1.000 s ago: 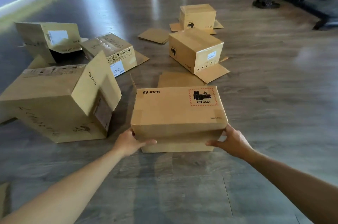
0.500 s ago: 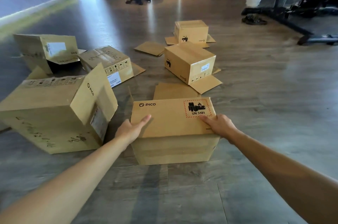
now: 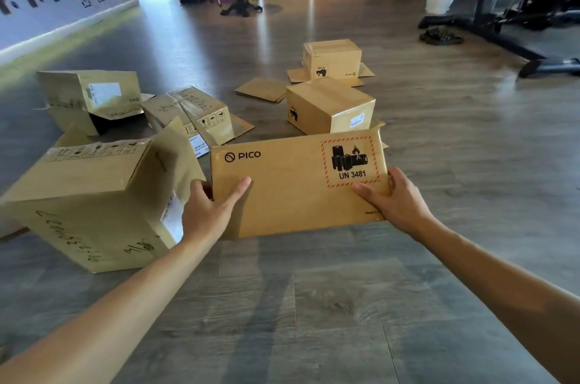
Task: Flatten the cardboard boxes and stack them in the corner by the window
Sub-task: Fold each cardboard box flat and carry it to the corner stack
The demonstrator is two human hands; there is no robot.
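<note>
The left hand (image 3: 209, 211) and the right hand (image 3: 396, 199) each pinch a side of the PICO box (image 3: 295, 186), thumbs on its front face, fingers behind, probably curled. The box is between the hands, lifted above the floor (image 3: 314, 305). It could slip and drop, because only the edges are pinched. It could also bump the big open box (image 3: 94, 205) just beside it.

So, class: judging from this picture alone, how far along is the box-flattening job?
Done: only some flat cardboard sheets lie on the floor. In hand: the left hand and right hand grip the PICO box, tilted up. Left: the large open box and taped boxes stand unflattened; no stack is visible.
</note>
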